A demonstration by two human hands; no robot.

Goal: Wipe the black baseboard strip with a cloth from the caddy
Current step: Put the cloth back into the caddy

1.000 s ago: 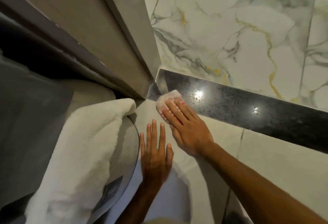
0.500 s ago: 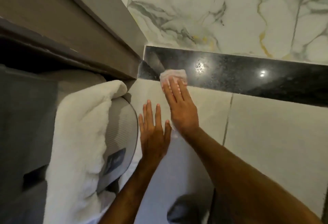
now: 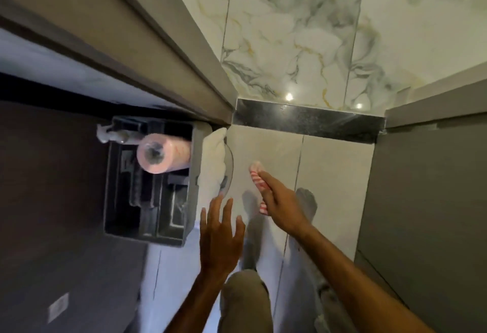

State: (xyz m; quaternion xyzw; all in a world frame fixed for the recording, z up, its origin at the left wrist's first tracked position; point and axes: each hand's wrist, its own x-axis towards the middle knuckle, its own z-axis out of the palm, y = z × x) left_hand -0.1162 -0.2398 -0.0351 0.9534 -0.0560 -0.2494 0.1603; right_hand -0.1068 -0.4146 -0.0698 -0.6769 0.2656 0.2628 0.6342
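Observation:
The black baseboard strip [image 3: 308, 119] runs along the foot of the marble wall, between a door frame and a grey panel. My right hand [image 3: 280, 201] is lifted well clear of it over the pale floor tiles, fingers shut on a pink-and-white striped cloth [image 3: 257, 180]. My left hand [image 3: 220, 232] hovers lower, fingers spread, holding nothing. The grey caddy [image 3: 191, 172] stands to the left by the door frame, with a pink roll of cloths [image 3: 164, 157] lying in it.
A white towel [image 3: 213, 158] hangs over the caddy's right side, beside a clear curved edge [image 3: 230, 166]. A spray bottle [image 3: 106, 135] lies at the caddy's far end. The grey door frame [image 3: 168, 50] is at left, a grey panel [image 3: 427, 187] at right. My knee [image 3: 245, 301] is below.
My right hand has come off the baseboard strip with the cloth and pulled back. The view has risen and drawn away, bringing the caddy and roll into sight. My left hand lifted off the floor.

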